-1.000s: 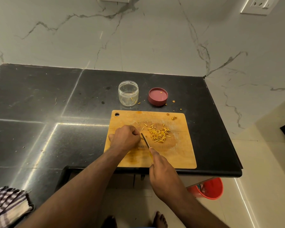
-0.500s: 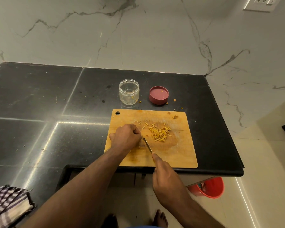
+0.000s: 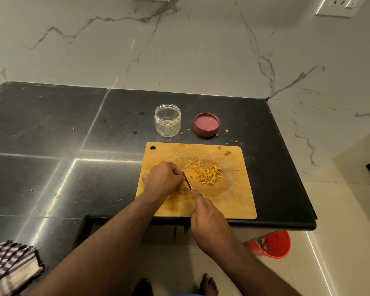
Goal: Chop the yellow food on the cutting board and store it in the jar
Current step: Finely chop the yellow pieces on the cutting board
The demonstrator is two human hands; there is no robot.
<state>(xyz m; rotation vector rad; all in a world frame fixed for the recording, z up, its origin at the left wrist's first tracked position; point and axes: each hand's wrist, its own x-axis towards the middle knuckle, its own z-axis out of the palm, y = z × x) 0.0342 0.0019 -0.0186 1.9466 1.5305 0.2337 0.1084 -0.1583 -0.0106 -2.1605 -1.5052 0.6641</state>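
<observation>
knife (image 3: 187,180) blade still beside left hand (image 3: 161,178); yellow food (image 3: 207,174) pile unchanged.

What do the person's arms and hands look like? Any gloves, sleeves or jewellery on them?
Both arms are bare as far as the view shows: no sleeves. The left hand and right hand wear no gloves, and no rings, watch or bracelets show on the visible sides.
</observation>
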